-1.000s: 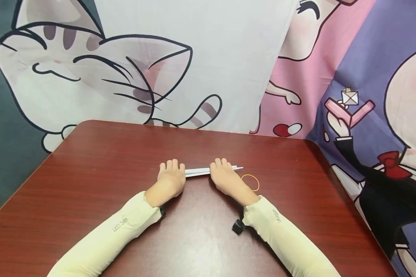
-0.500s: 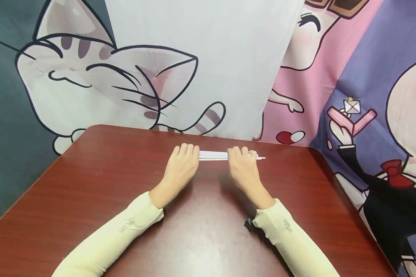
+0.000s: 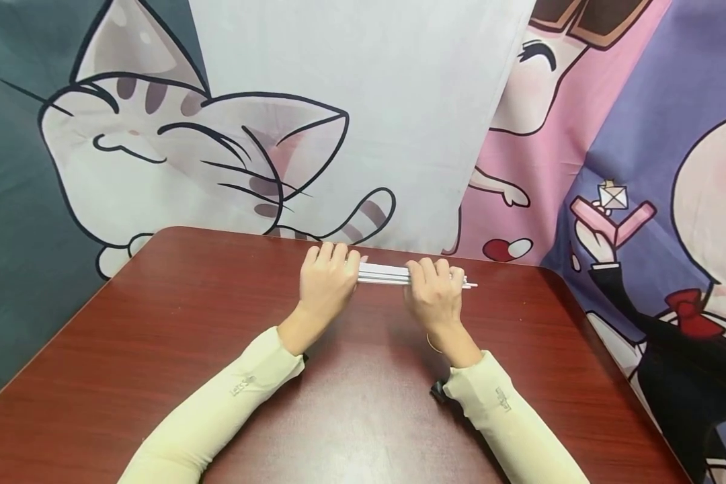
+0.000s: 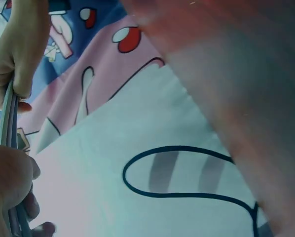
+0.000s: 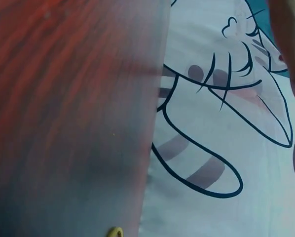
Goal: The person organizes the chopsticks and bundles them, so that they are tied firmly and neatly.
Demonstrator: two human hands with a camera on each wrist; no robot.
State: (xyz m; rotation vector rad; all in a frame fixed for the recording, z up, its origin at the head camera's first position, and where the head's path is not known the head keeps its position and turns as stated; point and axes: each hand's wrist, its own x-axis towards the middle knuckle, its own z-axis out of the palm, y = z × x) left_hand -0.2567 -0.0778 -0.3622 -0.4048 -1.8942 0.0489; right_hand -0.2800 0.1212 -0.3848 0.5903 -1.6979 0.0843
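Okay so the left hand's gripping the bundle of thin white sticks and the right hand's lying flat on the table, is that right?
Not quite: the right hand isn't lying flat on the table. The head view shows it gripping the bundle of thin white sticks too. The left hand is gripping it, as you said.

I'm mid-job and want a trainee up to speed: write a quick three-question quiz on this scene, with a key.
1. True or false: the left hand holds nothing.
2. In the head view, past which hand do tips of the white sticks show? A) left B) right C) neither
3. What colour is the partly hidden loop near the right hand?

Key:
1. False; it grips the white sticks.
2. B
3. Yellow
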